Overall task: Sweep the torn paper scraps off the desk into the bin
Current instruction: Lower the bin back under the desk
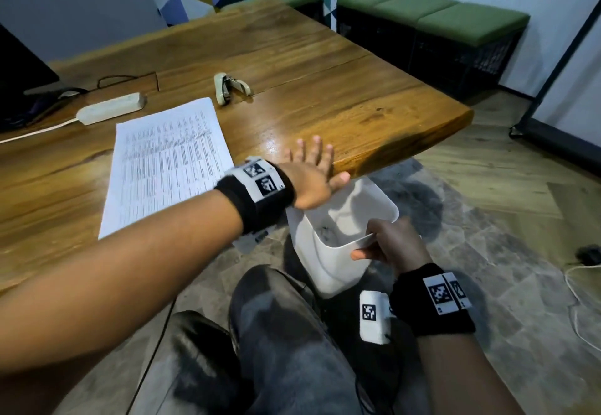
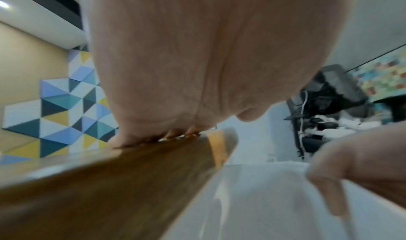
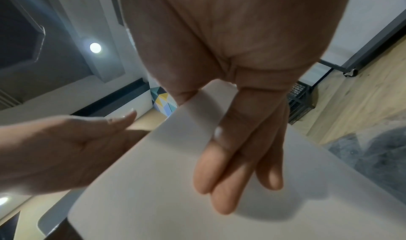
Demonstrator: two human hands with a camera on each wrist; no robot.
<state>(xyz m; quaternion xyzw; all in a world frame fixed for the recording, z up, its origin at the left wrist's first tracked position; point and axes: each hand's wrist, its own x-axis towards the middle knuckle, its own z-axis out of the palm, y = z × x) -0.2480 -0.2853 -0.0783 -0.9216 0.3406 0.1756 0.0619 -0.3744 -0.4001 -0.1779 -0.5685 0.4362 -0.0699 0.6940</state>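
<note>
A: Scraps? None visible on the desk (image 1: 292, 66); some dark bits lie inside the bin (image 1: 328, 252), below the left hand (image 1: 312, 177).
B: Hands?
A: Left flat, fingers straight, at the desk edge. Right hand (image 1: 390, 245) clamps the bin rim.
B: Progress?
A: Likely near done. A printed sheet (image 1: 169, 164) lies beside the left wrist.
</note>
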